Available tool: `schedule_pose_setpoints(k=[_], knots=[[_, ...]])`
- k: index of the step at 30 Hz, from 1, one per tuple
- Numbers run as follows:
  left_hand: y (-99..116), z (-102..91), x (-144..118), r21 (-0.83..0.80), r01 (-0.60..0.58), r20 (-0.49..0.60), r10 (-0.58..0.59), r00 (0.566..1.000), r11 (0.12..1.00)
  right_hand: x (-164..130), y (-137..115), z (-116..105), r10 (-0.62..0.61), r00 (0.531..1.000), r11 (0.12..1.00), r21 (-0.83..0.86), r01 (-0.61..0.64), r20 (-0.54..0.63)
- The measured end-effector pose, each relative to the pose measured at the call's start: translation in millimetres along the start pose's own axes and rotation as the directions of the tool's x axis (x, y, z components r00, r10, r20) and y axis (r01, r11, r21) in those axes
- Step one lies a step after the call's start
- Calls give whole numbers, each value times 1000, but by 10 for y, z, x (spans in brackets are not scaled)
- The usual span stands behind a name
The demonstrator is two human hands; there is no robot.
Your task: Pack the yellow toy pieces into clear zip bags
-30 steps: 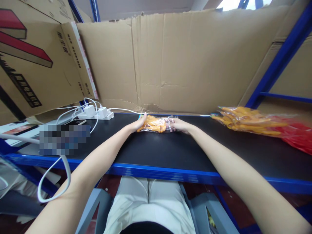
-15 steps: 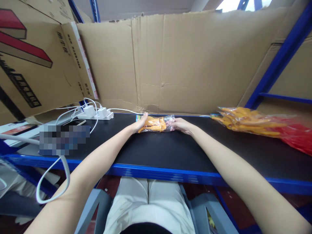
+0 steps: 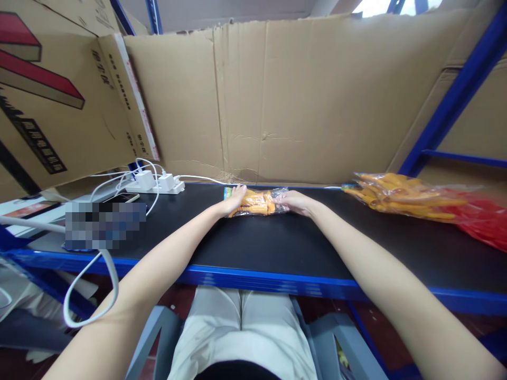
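Note:
A clear plastic bag of orange pieces lies on the black tabletop in front of me, with a blue-green printed strip at its left end. What the orange pieces are cannot be made out. My left hand grips the bag's left end, beside that strip. At the other end, my right hand is closed on the crinkled clear plastic. Its fingertips are partly hidden by the film, and whether they are inside the bag or only around it is unclear.
To the right lie a bag of orange pieces and a red bundle. A white power strip with chargers and looping cables is at the left, near a phone. Cardboard stands behind; a blue rail edges the table.
The bag has shifted slightly to the right, and my left hand has moved with it. My right hand stays at the bag's right end, its fingers further behind the plastic.

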State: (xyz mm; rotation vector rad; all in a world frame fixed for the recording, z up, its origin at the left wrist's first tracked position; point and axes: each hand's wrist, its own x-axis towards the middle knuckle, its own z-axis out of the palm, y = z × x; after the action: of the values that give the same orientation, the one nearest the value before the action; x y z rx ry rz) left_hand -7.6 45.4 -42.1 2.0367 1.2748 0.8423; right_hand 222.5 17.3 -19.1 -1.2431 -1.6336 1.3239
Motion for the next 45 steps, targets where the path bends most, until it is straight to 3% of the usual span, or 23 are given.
schedule_pose_setpoints(k=[5,10,18,24,27,29,31,35,38,41,45], knots=[[-36,5,7,127,12,-51,-5,999,992,21,7,27,2,998,1000,-5,-3,-63],[29,-33,-56,213,-6,5,5,1000,977,18,10,25,1,998,996,86,3,-56],[147,-85,-139,241,-18,39,9,999,970,23,-6,17,53,996,997,68,-48,-74],[127,-155,-134,253,-3,-12,6,1000,967,-64,-188,2,121,988,972,213,-99,-97],[140,-202,-135,248,-21,-75,41,996,968,-86,-206,-30,28,994,996,90,-19,-108],[169,-242,-139,248,-35,-118,66,991,968,-67,-170,-54,-58,987,995,-95,44,-149],[202,-283,-145,244,-54,-173,98,980,968,-30,-115,-74,-165,968,936,-339,93,-191],[212,-326,-149,349,-99,-248,194,949,932,8,-40,-83,-440,859,603,-795,65,-263],[174,-309,-141,430,-79,-213,186,959,899,-27,-59,-93,-540,775,425,-901,-87,-329],[156,-288,-133,362,-30,-193,107,975,932,-61,-101,-147,-467,767,438,-869,-231,-440],[162,-284,-127,200,6,-156,26,987,980,-22,-72,-224,-168,833,613,-718,-331,-527]])
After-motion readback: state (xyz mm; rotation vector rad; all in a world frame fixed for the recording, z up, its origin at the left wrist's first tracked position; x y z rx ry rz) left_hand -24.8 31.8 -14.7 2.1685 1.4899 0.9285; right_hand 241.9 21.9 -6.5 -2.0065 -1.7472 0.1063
